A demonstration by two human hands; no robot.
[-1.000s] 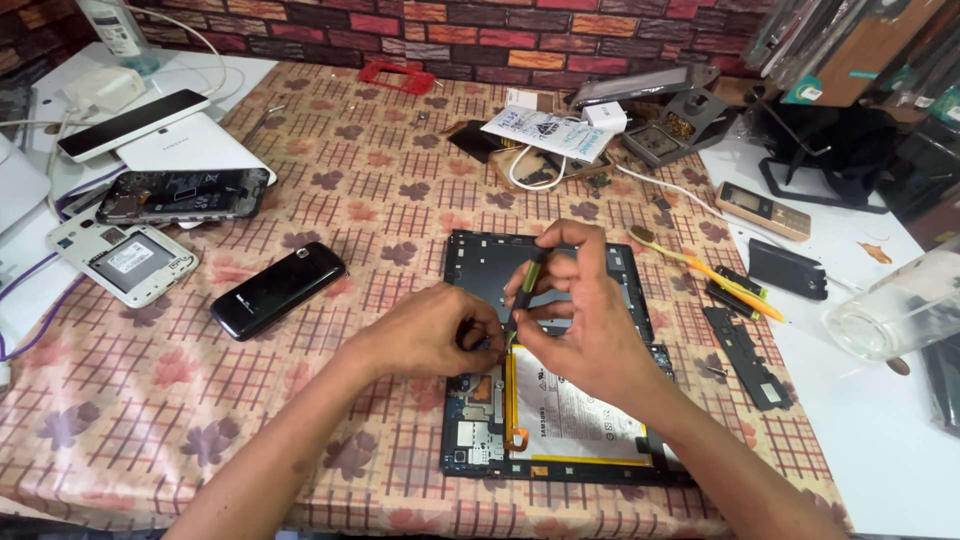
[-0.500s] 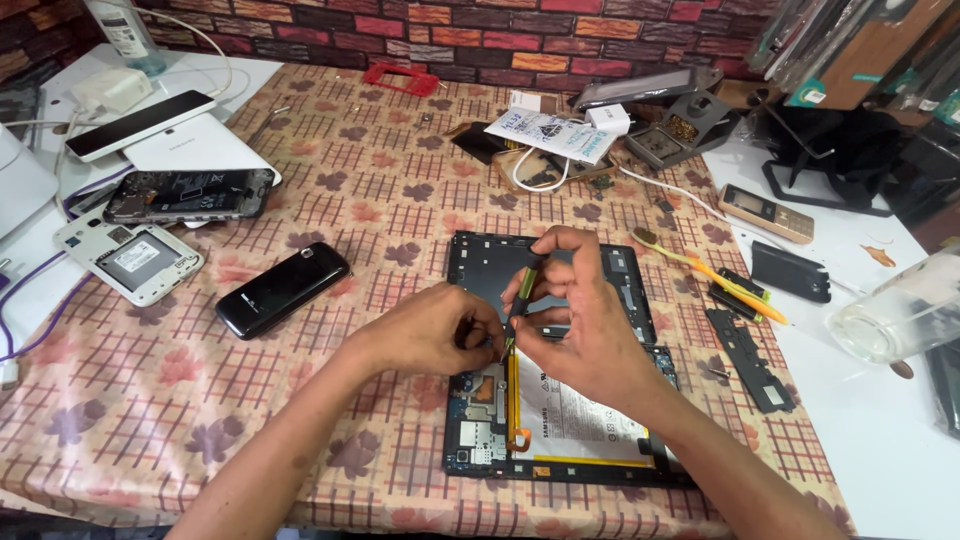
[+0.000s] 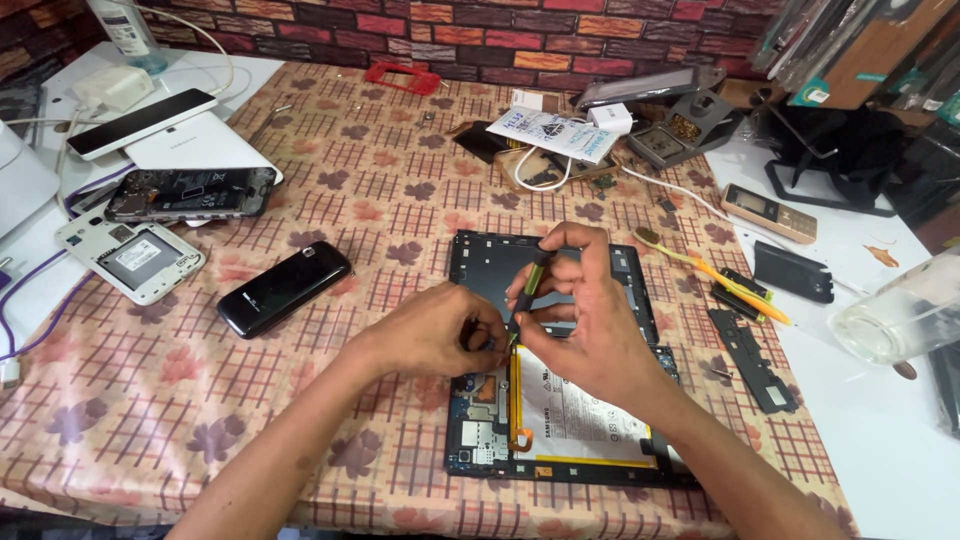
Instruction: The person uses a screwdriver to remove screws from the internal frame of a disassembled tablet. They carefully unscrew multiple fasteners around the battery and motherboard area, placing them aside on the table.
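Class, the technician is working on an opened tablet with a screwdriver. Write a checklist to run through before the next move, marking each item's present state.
1. Right hand grips screwdriver: ok.
2. Left hand steadies at the tip: ok.
3. Tip seated in a screw: cannot tell, fingers hide it.
4. Tablet flat on tablecloth: ok.
5. Battery undamaged: cannot tell.
6. Black phone apart from the tablet: ok.

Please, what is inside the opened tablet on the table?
Inside the opened tablet a large white battery with a yellow edge and blue circuit boards show. The left hand and the right hand, holding a thin dark tool, cover the middle parts.
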